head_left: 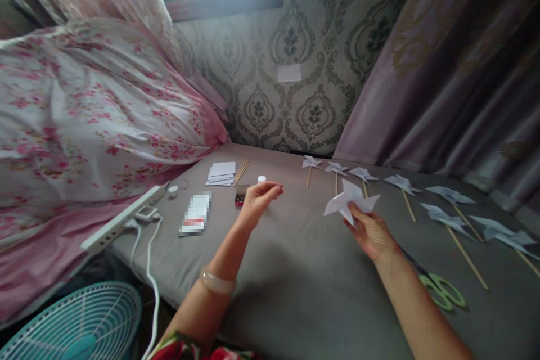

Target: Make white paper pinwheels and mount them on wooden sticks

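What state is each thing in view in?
Left hand: fingertips pinched.
Right hand: gripping a white paper pinwheel.
That pinwheel: folded, no stick visible.
Seven white paper pinwheels: on wooden sticks, lying.
White paper sheets: stacked unevenly.
Thin wooden sticks: loose, lying together.
Green-handled scissors: lying partly hidden, opening unclear.
White power strip: charger plugged in.
Turquoise plastic fan: unclear whether running.
Small dark box: apparently open.

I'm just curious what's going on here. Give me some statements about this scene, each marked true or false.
1. The right hand holds a white paper pinwheel. True.
2. The scissors have red handles. False: the scissors' handles are green.
3. Wooden sticks lie beside the white paper stack. True.
4. A bracelet circles the right wrist. False: the bracelet is on the left wrist.
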The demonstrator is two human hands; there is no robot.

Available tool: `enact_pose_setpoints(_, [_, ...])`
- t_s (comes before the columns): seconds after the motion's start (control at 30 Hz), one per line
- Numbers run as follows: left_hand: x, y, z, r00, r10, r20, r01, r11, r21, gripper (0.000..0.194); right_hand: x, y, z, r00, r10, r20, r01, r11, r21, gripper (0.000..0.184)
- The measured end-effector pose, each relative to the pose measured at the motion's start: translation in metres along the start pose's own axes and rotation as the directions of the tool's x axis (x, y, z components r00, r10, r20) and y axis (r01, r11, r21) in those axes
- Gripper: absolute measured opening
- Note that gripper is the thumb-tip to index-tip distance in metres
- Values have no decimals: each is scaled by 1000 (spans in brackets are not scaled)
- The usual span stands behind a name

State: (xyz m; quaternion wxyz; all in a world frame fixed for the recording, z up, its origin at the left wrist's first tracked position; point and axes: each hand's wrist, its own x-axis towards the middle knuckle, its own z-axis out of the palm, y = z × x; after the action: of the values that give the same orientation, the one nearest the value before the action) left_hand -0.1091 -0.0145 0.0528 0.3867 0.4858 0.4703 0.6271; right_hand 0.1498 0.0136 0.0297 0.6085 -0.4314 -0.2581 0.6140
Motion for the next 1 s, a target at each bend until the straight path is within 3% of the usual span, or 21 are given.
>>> enact_pose_setpoints(0.1, [37,-8,-49,953,72,-293,-33,990,137,41,3,11,-13,992,125,-31,-124,992,31,33])
enact_pose_setpoints(0.17, [60,-16,-82,901,106,-420,53,935,351,44,0,20,-20,987,161,5,-161,986,32,32])
enact_pose_setpoints(0.27, [86,-30,-120,901,83,-426,134,881,453,36,-3,32,-27,981,162,104,-165,986,21,31])
enact_pose_setpoints(0.37, [101,-42,-140,924,20,-382,214,801,559,26,-2,39,-31,967,164,195,-167,986,0,29])
enact_pose_setpoints(0.53, [116,-54,-148,947,-86,-308,293,619,728,18,7,41,-40,937,235,260,-232,972,-40,30])
enact_pose_setpoints(0.8, [134,-58,-136,948,-151,-279,314,329,890,17,9,41,-44,931,256,259,-257,966,-32,31])
enact_pose_setpoints(1.0, [141,-61,-129,942,-177,-284,317,203,926,10,4,38,-41,938,258,233,-259,965,-28,31])
